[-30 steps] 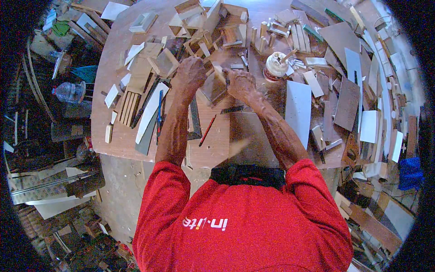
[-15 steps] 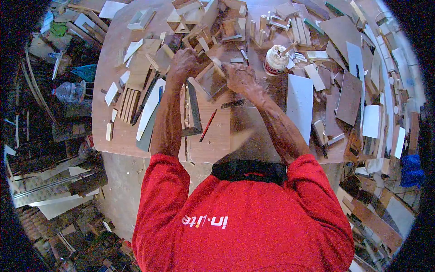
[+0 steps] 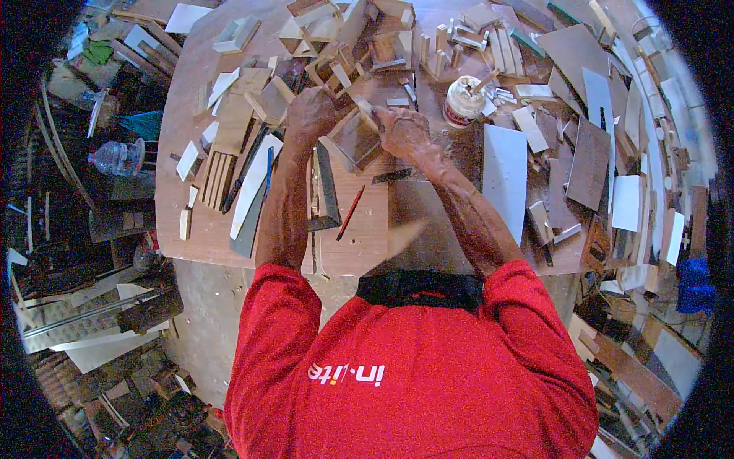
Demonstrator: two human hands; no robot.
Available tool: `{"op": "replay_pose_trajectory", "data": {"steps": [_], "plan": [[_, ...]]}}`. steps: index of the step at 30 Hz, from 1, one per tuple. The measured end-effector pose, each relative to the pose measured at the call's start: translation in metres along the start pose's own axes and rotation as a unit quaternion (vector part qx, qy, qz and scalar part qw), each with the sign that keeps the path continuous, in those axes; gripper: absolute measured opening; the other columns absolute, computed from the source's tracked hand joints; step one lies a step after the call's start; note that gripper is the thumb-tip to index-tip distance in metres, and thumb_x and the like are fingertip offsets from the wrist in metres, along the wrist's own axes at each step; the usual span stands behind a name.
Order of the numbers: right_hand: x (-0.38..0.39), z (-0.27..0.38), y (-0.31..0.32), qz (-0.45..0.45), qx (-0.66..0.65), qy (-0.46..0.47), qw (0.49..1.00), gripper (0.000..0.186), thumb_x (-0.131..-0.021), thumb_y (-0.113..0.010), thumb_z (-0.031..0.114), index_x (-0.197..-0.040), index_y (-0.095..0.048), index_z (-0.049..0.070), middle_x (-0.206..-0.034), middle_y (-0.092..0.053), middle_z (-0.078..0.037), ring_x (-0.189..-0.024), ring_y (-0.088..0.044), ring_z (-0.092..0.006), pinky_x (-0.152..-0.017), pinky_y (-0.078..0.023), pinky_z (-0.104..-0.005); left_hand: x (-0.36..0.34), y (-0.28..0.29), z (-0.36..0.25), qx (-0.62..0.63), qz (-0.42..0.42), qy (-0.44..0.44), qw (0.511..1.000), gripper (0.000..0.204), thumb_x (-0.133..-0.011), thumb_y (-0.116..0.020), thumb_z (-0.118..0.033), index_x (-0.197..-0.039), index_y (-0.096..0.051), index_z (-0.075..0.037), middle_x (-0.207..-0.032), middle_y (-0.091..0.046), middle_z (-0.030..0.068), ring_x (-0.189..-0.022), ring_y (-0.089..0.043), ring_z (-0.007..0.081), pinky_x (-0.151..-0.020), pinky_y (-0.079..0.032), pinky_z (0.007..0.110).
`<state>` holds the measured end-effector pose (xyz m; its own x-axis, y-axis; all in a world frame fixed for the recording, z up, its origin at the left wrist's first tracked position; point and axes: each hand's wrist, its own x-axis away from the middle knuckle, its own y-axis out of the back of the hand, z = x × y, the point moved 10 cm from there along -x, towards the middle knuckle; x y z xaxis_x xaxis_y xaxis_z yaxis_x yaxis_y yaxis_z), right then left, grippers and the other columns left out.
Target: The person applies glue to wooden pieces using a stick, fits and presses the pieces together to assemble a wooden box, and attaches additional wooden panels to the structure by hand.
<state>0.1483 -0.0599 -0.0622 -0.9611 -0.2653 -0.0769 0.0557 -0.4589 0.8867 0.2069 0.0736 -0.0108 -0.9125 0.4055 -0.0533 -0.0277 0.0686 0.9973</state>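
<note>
Between my hands sits a small open wooden box point(image 3: 355, 143) with thin side strips, tilted at an angle on the worktable. My right hand point(image 3: 403, 131) is closed on the box's right side piece, its fingers curled round the upper edge. At the box's far left corner my left hand point(image 3: 310, 112) is closed; its fingers are curled out of sight, so what they hold is hidden. Nearer me lie a red pencil point(image 3: 350, 213) and a dark flat strip point(image 3: 391, 177). A dark-edged wooden piece point(image 3: 325, 187) lies beside my left forearm.
The worktable point(image 3: 367, 245) carries several small wooden boxes point(image 3: 390, 50) at its far side. A white tub point(image 3: 464, 101) with a stick in it stands right of my right hand. White panels point(image 3: 505, 176) and wood offcuts point(image 3: 589, 164) cover the right; slats point(image 3: 219, 180) lie left.
My left hand has come slightly nearer to me, beside the box's corner. The box has shifted a little; my right hand stays almost in place on it.
</note>
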Motion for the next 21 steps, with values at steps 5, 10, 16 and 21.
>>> {"op": "replay_pose_trajectory", "data": {"steps": [5, 10, 16, 21], "plan": [[0.003, -0.002, 0.004, -0.020, 0.014, -0.012, 1.000, 0.029, -0.079, -0.055, 0.015, -0.108, -0.059, 0.015, -0.092, -0.067, -0.016, -0.084, -0.066, -0.0343, -0.073, -0.053, -0.0466, 0.007, -0.022, 0.004, 0.053, 0.029, 0.068, 0.996, 0.018, -0.070, -0.063, -0.015, -0.084, -0.070, -0.006, -0.084, -0.068, 0.0173, -0.084, -0.066, 0.0341, -0.076, -0.053, 0.043], [0.001, -0.001, 0.002, -0.003, 0.014, -0.018, 1.000, 0.030, -0.080, -0.056, 0.017, -0.109, -0.059, 0.016, -0.091, -0.067, -0.015, -0.083, -0.066, -0.0342, -0.070, -0.053, -0.0454, 0.013, -0.023, 0.002, 0.055, -0.044, 0.031, 0.997, 0.029, -0.075, -0.062, -0.034, -0.078, -0.070, -0.006, -0.080, -0.066, 0.0168, -0.076, -0.066, 0.0335, -0.070, -0.052, 0.044], [0.003, 0.000, 0.000, 0.007, 0.018, -0.003, 1.000, 0.028, -0.081, -0.056, 0.017, -0.109, -0.060, 0.015, -0.092, -0.067, -0.014, -0.084, -0.066, -0.0334, -0.072, -0.053, -0.0438, 0.013, -0.047, -0.003, -0.016, 0.018, 0.031, 0.999, 0.021, -0.075, -0.059, -0.021, -0.087, -0.069, -0.007, -0.087, -0.067, 0.0162, -0.083, -0.065, 0.0331, -0.075, -0.052, 0.043], [0.002, 0.001, 0.004, -0.023, -0.017, 0.015, 0.999, 0.028, -0.082, -0.056, 0.017, -0.109, -0.061, 0.015, -0.092, -0.067, -0.014, -0.082, -0.066, -0.0320, -0.071, -0.053, -0.0440, 0.018, -0.043, -0.011, 0.003, 0.031, 0.015, 0.999, 0.019, -0.074, -0.057, -0.016, -0.085, -0.069, -0.005, -0.088, -0.066, 0.0164, -0.088, -0.064, 0.0338, -0.080, -0.051, 0.043]]}}
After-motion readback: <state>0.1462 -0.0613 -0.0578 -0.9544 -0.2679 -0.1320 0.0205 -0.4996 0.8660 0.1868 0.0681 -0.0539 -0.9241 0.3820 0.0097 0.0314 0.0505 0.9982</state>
